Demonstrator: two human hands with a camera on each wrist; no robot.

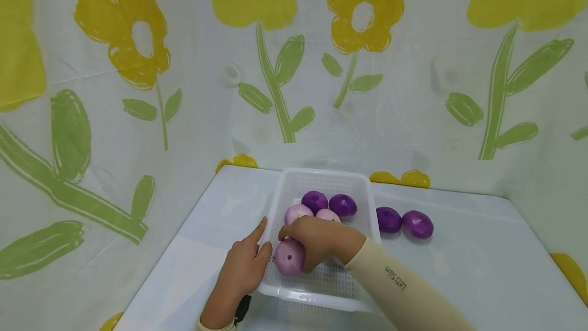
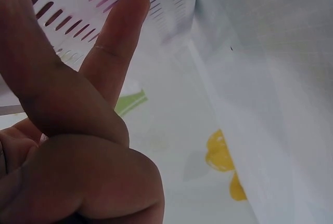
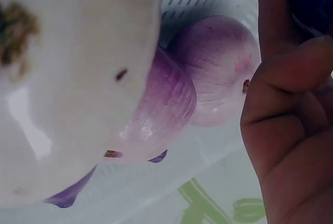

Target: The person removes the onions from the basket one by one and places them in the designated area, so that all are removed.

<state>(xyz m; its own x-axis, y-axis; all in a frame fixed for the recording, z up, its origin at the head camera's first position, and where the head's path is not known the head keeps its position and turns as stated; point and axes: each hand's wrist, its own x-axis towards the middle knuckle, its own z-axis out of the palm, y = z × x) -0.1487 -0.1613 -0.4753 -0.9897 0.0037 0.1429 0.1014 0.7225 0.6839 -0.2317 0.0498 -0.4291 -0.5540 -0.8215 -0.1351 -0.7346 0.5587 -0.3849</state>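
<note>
A white plastic basket [image 1: 321,298] with slotted walls stands on the table, holding several onions. My right hand [image 1: 317,241] reaches into it and grips a pale pink-purple onion [image 1: 290,257] near the front left corner. Behind that hand lie two more pale onions, one at the left [image 1: 297,212] and one partly covered [image 1: 328,214]. Farther back are two dark purple onions, a left one [image 1: 314,201] and a right one [image 1: 342,205]. Beside the basket's left wall is my left hand [image 1: 243,264], index finger and thumb extended; in the left wrist view its fingertip [image 2: 136,5] overlaps the slotted wall.
Just right of the basket, two dark purple onions [image 1: 417,225] lie side by side on the white table [image 1: 482,264]. A flower-printed cloth [image 1: 202,91] hangs around the back and sides. A large whitish onion [image 3: 78,94] fills much of the right wrist view.
</note>
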